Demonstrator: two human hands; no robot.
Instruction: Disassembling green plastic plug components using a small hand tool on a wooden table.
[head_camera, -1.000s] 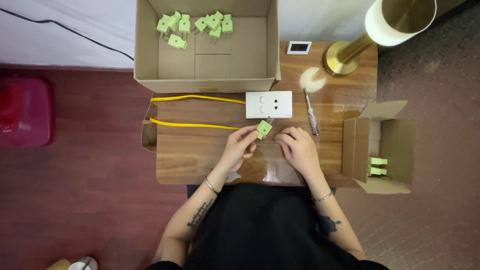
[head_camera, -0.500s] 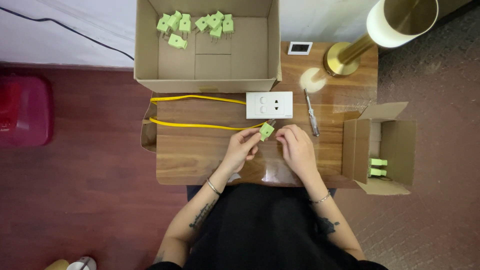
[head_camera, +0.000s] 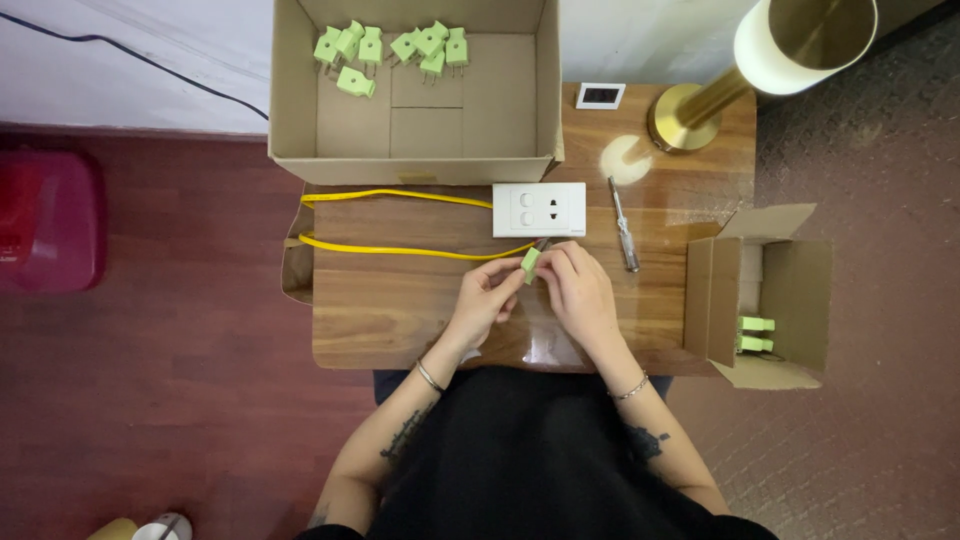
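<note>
A small light-green plug (head_camera: 530, 264) is pinched between my left hand (head_camera: 484, 300) and my right hand (head_camera: 579, 293) above the middle of the wooden table (head_camera: 400, 310). Both hands' fingertips close on it from either side. A yellow cable (head_camera: 400, 248) runs from the table's left edge to the plug. Just beyond my hands lies a white socket plate (head_camera: 539, 209), flat on the table.
A large open cardboard box (head_camera: 415, 160) at the back holds several green plugs (head_camera: 390, 46). A screwdriver (head_camera: 625, 225) lies right of the socket plate. A brass lamp (head_camera: 700, 100) stands back right, a small box (head_camera: 770, 300) with two green plugs at the right, a red container (head_camera: 45, 215) on the floor at left.
The green plug has turned edge-on between my fingers and my hands have closed in a little around it. Everything else is as it was.
</note>
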